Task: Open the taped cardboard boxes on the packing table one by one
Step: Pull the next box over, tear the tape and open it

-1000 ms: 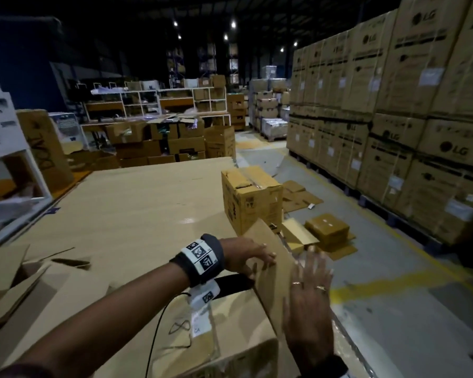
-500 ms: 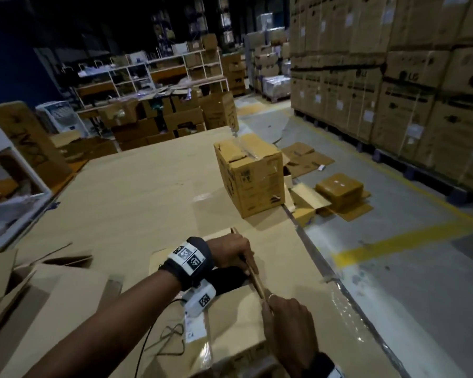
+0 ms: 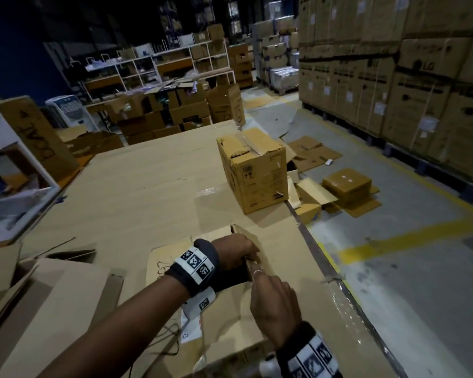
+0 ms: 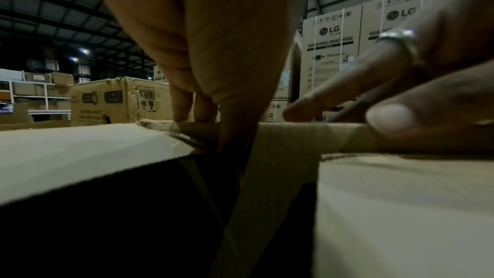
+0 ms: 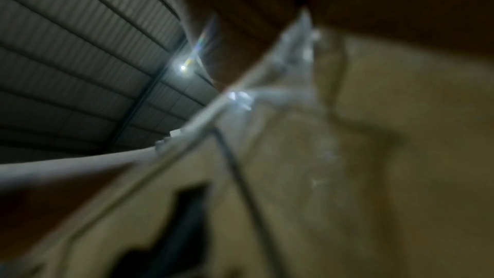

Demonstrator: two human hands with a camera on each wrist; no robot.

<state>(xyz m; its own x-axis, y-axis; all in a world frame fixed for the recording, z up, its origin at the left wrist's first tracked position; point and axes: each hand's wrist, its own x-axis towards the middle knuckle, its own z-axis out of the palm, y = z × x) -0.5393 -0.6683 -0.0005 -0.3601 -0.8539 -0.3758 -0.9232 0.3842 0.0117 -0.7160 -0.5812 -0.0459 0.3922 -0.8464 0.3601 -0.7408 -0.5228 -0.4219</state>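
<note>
Two hands work at the near brown cardboard box (image 3: pixel 224 323), which lies at the front of the cardboard-covered packing table (image 3: pixel 137 181), close to its right edge. The left hand (image 3: pixel 234 252) curls its fingers over the standing edge of the raised right-hand flap (image 3: pixel 257 241); the left wrist view shows its fingertips (image 4: pixel 181 103) hooked over that rim, thumb on the near face. The right hand (image 3: pixel 273 301) meets the same flap edge just behind the left, a ringed finger (image 4: pixel 347 84) lying along the rim and the thumb (image 4: pixel 395 117) pressed on the near side, so it pinches the flap. Between the flaps the box mouth (image 3: pixel 230 276) shows dark and open. The right wrist view is blurred, showing only cardboard and a roof lamp. Farther along the table's right edge a taped brown cardboard box (image 3: pixel 253 170) stands upright, its top seam sealed, well apart from the hands. A wide stretch of bare tabletop lies to the left and beyond. Opened cardboard boxes (image 3: pixel 38 290) crowd the near left corner. Beyond the metal table edge (image 3: pixel 336 279), flattened cardboard and a small sealed carton (image 3: pixel 347 181) lie on the grey floor by a yellow floor line (image 3: pixel 393 241).
</note>
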